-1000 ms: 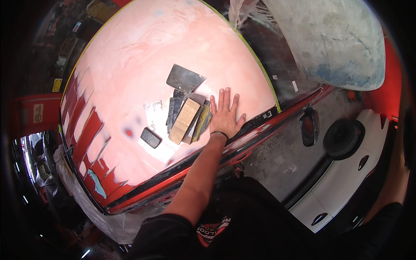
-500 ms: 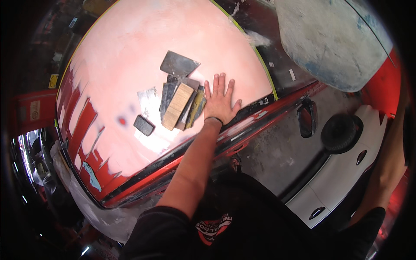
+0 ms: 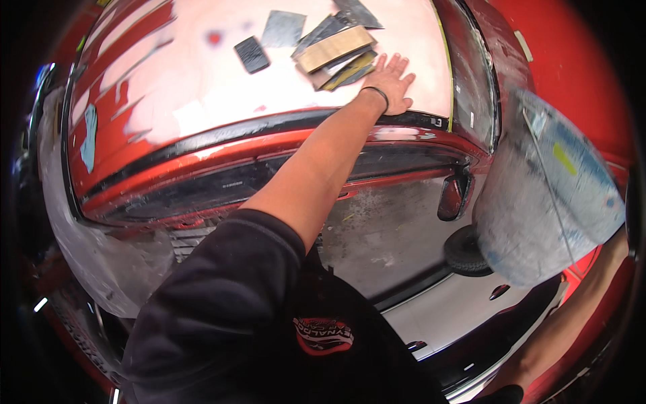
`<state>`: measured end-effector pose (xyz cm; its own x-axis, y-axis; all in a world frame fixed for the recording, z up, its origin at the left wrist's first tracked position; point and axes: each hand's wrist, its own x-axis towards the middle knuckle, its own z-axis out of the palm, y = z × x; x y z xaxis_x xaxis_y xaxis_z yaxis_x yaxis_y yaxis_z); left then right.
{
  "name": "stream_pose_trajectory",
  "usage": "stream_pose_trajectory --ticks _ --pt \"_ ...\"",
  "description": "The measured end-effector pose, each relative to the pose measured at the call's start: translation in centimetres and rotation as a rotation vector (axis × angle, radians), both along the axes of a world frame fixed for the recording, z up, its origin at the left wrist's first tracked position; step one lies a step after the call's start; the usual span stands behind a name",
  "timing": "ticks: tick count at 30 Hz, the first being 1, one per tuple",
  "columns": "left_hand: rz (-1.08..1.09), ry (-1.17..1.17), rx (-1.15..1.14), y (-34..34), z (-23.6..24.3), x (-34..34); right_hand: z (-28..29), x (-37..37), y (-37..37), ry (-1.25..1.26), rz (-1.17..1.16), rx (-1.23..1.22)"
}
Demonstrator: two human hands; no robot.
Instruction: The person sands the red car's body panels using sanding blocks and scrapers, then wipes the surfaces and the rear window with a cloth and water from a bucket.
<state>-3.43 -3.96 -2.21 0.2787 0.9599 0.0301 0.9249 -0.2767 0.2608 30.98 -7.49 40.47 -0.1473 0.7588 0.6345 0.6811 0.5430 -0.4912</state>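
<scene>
Hands 1st: L hand [image 3: 390,83] is palm-down on the pale pink-white roof [image 3: 414,27], fingers straight & fanned out, thumb off to the R, holding nothing, just touching the surface nr its edge. Key relation: wood block [image 3: 336,49], top of a loose pile, lies L & slightly up from that hand, its long axis slanting from lower L to upper R, so its R end comes nr the fingertips. L hand is clearly the nearer one; R forearm [image 3: 568,320] is well apart, way out at the lower R. Under the block: dark flat sheets [image 3: 324,31] & a yellow-edged sheet [image 3: 348,73], the latter right beside the L hand; can't tell if they touch. Small black block [image 3: 252,55] sits farther L, apart from the pile, w/ a grey metal plate [image 3: 284,28] btwn them, a bit higher up. R hand itself isn't visible, so can't say if it's clenched, loose or grasping; its forearm runs up to a scuffed grey-blue curved thing [image 3: 548,195], approx bucket-shaped, w/ a thin line across it, but any grip there is hidden. Light blue strip [image 3: 89,138] lies at the roof's far L end, well apart from both hands.
</scene>
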Motion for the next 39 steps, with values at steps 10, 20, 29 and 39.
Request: stream_pose_trajectory --ticks 10,20,29,39 --pt "-0.124 -0.032 -0.064 -15.4 0.3 -0.8 2.0 3.8 -6.0 0.272 0.178 -0.401" --pt "0.029 -0.032 -0.052 -20.9 1.1 -9.0 5.7 -6.6 -5.5 0.066 0.115 -0.325" --pt "0.109 -0.034 0.034 -27.8 1.3 -16.7 7.5 -16.7 -9.2 -0.034 0.043 -0.352" --pt "0.232 -0.024 0.049 -34.1 2.2 -26.5 8.2 -26.4 -15.4 0.019 0.206 -0.23"
